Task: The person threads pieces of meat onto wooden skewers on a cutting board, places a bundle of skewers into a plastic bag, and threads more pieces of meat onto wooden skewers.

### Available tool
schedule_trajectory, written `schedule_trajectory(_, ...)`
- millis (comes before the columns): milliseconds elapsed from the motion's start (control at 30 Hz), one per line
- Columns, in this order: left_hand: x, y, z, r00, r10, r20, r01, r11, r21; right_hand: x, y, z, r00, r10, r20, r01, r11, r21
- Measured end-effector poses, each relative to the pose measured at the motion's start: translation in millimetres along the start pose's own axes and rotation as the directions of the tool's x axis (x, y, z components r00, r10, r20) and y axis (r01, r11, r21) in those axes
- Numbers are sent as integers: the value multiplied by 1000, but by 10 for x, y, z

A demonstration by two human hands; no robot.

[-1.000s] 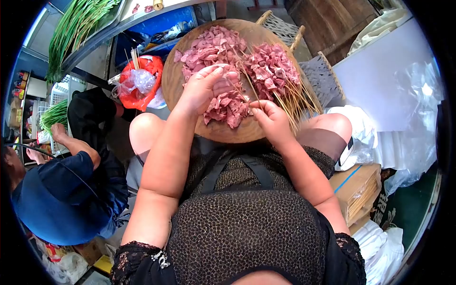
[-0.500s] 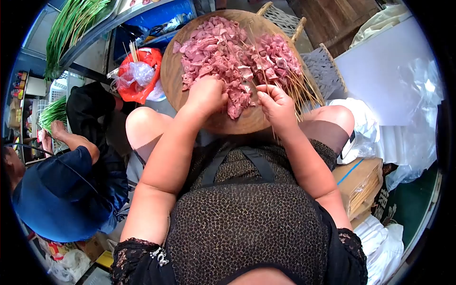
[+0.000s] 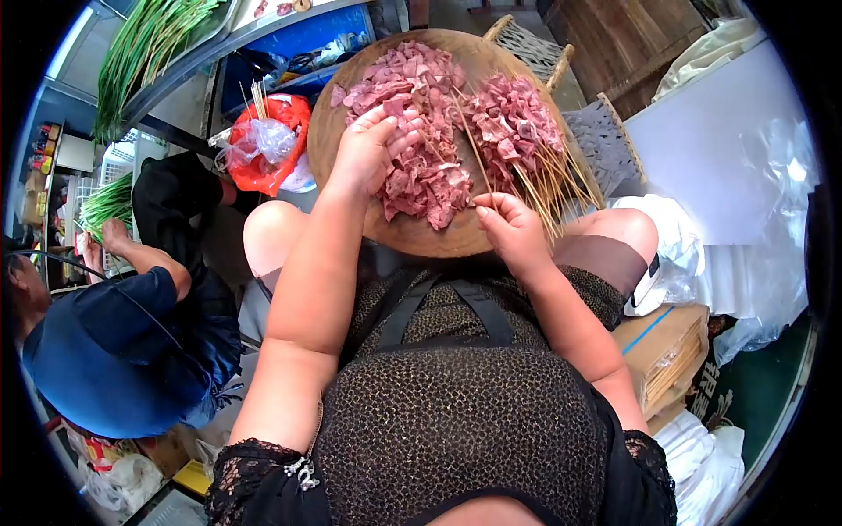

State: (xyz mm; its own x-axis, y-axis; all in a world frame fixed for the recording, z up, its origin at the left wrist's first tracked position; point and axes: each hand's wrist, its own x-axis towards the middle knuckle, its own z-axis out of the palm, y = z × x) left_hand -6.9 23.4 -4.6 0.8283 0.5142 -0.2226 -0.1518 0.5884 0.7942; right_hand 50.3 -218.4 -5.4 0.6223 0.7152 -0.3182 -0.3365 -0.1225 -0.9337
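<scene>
A round wooden board (image 3: pixel 338 210) spans my knees, with a heap of raw sliced meat (image 3: pixel 430 193) on its left and middle. My left hand (image 3: pixel 368 149) is at the heap's left edge, fingers apart among the pieces; whether a fingertip touches one is unclear. With thumb and fingers, my right hand (image 3: pixel 509 232) pinches the lower end of a thin wooden skewer (image 3: pixel 474 145) at the board's near edge. The skewer slants up and left between the two piles. Right of it lies a pile of meat skewers (image 3: pixel 517 118), their bare sticks fanned toward me.
A red plastic bag (image 3: pixel 285 114) with upright sticks stands left of the board. Further left, a co-worker in dark blue (image 3: pixel 123 351) handles green stalks (image 3: pixel 110 200). A woven-seat chair (image 3: pixel 605 145) and white plastic sheeting (image 3: pixel 754 272) are right. Cardboard (image 3: pixel 667 351) lies beside my right thigh.
My left hand has moved up and left from the near part of the heap, and its fingers have opened out. My right hand has dropped slightly toward me, still pinching a skewer.
</scene>
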Motion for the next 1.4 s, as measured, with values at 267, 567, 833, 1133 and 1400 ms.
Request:
schedule_trajectory(267,-8,-22,42,1000,21,13,-20,997,-79,40,101,-8,1000,-1,-11,0,997,-78)
schedule_trajectory(567,-9,6,45,998,-62,-29,61,998,-35,12,-28,-1,998,-55,-31,47,977,-208)
schedule_trajectory(833,-14,-20,76,993,-118,-15,117,992,-34,23,83,29,994,-89,-60,79,985,-154)
schedule_trajectory(1133,-15,-111,195,996,-77,42,78,996,-31,89,58,38,989,-126,-81,111,979,-169)
schedule_trajectory(1400,-167,-223,322,967,-207,145,210,978,-5,156,-69,69,983,-157,-90,143,979,-148)
